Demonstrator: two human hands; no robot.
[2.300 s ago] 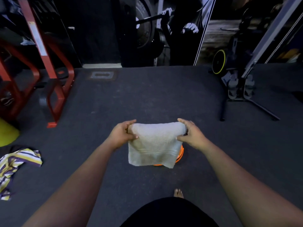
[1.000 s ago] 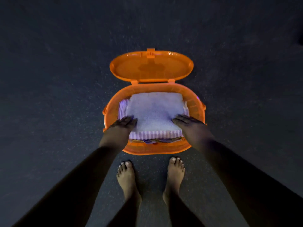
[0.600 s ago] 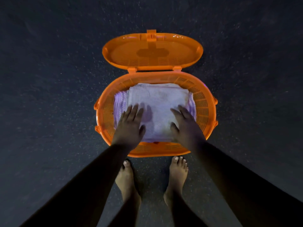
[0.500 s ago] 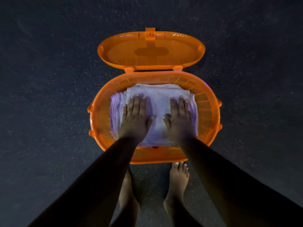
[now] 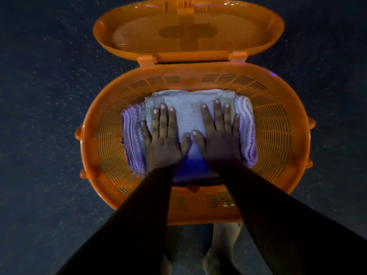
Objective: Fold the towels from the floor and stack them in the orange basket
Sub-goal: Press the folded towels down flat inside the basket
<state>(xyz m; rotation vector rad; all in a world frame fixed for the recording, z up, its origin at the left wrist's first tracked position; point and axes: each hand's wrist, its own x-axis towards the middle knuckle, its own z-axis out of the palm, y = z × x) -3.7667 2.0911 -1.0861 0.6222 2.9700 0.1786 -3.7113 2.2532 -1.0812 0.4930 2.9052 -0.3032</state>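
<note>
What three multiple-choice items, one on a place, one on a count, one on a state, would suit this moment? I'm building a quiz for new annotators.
1. Where does the pale towel lie?
A. on the floor
B. on the striped towel in the orange basket
C. on the lid

2. How many hands press on it?
A. none
B. one
C. two

3. How is the basket lid?
A. swung open
B. shut
C. missing

Answers: 1 B, purple stripes show at both sides beneath it; 2 C, the left hand and right hand lie flat on it; 3 A, the lid hangs back from its hinges.
</note>
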